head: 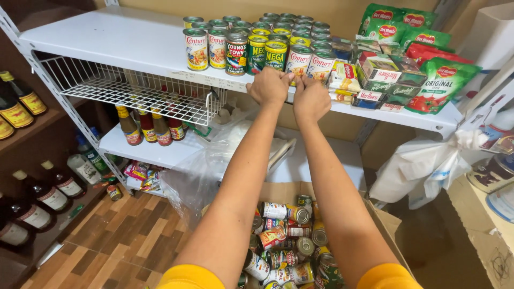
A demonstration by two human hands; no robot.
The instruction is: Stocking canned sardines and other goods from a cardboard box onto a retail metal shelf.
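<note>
Top white metal shelf [123, 45]: landmark for all else, broad and flat, running across the upper half of the view. Beneath its left part, a white wire rack [134, 88] hanging. Lower still, an open brown cardboard box [385, 225] on the floor, filled with a jumble of labelled tin cans [284, 241] lying on their sides. Right of the shelf's end, a knotted white plastic bag [428, 166] dangling. On the shelf's right part, green and red sauce pouches [439, 80] leaning upright, small cartons just left of them. At the shelf's middle, a block of upright tin cans in rows [257, 37]. At the front edge, both hands side by side, nearly touching: left hand [269, 86] curled, knuckles up, below the front row; right hand [311, 99] curled likewise, fingertips pinching a white-labelled tin can [297, 61] standing at the shelf's front edge. Left hand's grip hidden behind its knuckles, impossible to tell. Below the shelf's left part, small brown sauce bottles [152, 128] on a lower shelf.
</note>
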